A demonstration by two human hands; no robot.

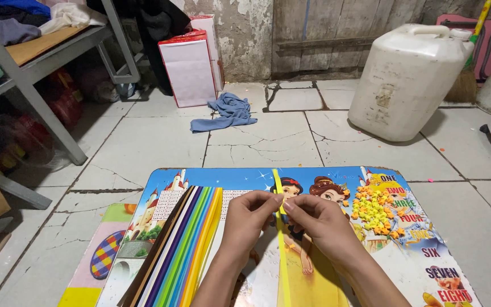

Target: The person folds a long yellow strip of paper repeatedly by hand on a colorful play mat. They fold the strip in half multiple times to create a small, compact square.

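A narrow yellow paper strip (283,267) runs up the middle of a small cartoon-printed table (211,177). My left hand (249,215) and my right hand (315,219) meet over it, both pinching the strip near its upper part with thumbs and fingertips. The strip's top end (275,176) sticks up past my fingers. A fanned stack of coloured paper strips (180,244) lies just left of my left hand. A pile of small folded yellow and orange paper stars (375,210) sits right of my right hand.
A large white plastic jerrycan (407,79) stands on the cracked tiled floor at the back right. A blue rag (227,112) and a red-and-white bag (190,67) lie behind the table. A grey metal shelf frame (35,96) stands at left.
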